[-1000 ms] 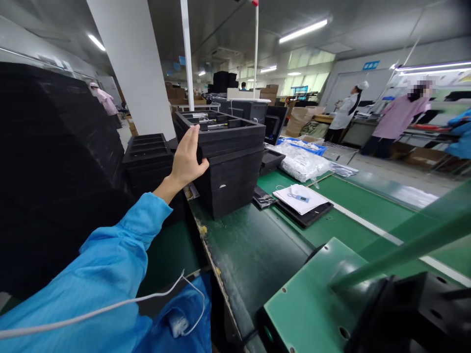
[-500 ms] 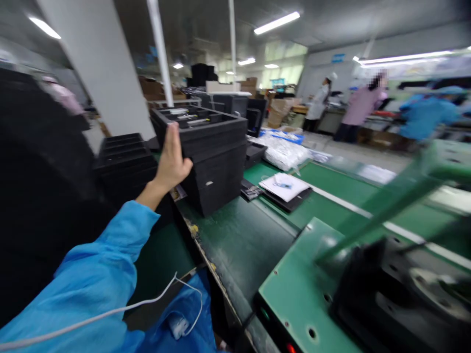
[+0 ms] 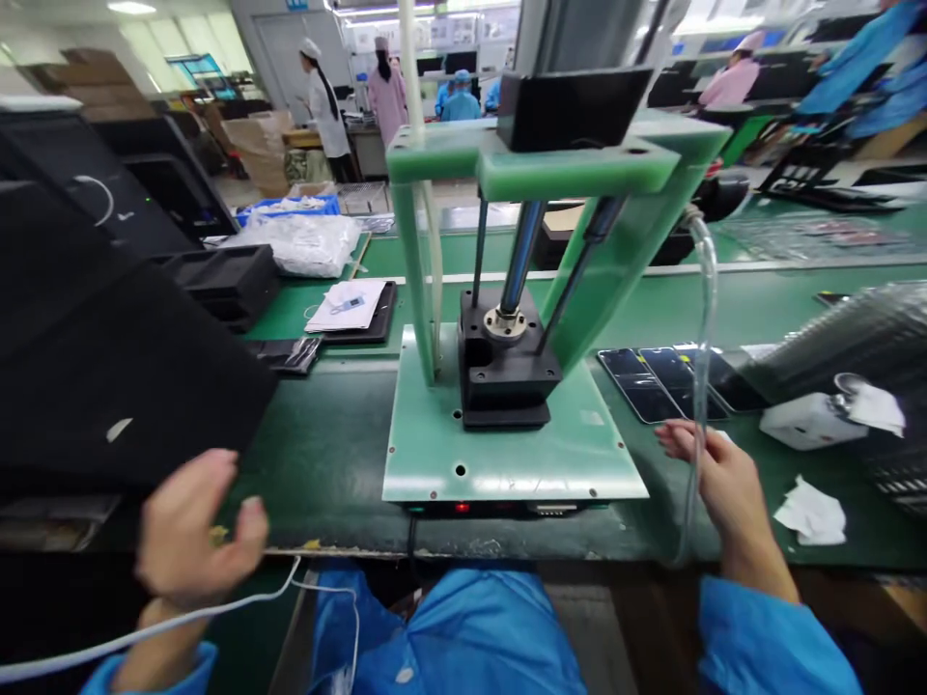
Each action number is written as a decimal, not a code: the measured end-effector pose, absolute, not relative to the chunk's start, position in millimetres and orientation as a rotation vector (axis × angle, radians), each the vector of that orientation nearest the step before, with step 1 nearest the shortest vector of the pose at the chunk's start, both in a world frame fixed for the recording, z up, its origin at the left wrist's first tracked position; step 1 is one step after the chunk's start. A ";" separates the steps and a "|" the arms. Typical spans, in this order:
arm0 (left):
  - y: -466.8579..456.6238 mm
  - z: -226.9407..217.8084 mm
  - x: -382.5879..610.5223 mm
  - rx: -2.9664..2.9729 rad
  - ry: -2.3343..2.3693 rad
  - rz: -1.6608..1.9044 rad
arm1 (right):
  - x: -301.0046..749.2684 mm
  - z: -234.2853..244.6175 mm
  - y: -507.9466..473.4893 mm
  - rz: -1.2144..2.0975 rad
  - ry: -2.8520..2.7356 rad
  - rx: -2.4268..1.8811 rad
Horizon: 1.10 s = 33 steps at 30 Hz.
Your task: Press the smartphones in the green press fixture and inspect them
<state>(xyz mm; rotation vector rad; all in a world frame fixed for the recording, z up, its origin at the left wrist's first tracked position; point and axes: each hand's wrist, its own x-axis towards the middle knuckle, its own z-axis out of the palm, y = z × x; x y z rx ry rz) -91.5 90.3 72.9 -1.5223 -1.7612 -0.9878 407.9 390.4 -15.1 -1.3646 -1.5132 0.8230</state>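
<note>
My left hand (image 3: 192, 531) hovers at the table's near edge, fingers loosely curled and apart, holding nothing, just below a stack of black foam trays (image 3: 108, 376). My right hand (image 3: 714, 478) rests on the green table (image 3: 333, 454) with fingers stretched forward, empty, beside a clear hose (image 3: 701, 319). Between the hands stands a green press fixture (image 3: 507, 425) with a black block (image 3: 507, 372) on its base plate. Dark glass panels (image 3: 659, 381) lie just beyond my right hand.
A white box (image 3: 811, 420) and crumpled white wipes (image 3: 811, 512) lie at the right. A dark tray with white paper (image 3: 351, 309), a plastic bag (image 3: 300, 241) and more black trays (image 3: 217, 280) sit farther back left. Several people stand in the background. A white cable (image 3: 217, 608) crosses my lap.
My view has swung right from the tray stack to the press fixture. My left hand has come off the stack's top tray and dropped to the table edge. My right hand has come into view.
</note>
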 end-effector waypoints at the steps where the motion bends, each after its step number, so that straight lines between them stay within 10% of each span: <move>1: 92.7 57.0 -79.8 -1.608 -1.696 -0.954 | 403.7 -11.0 405.7 0.748 -1.626 -1.375; 13: 129.4 -36.0 -29.8 -1.628 -2.361 -1.135 | 396.1 -61.9 464.3 -0.157 -2.120 -1.470; 33: 128.2 -44.2 -34.4 -1.540 -2.491 -1.328 | 387.0 -32.1 479.2 0.308 -1.861 -1.527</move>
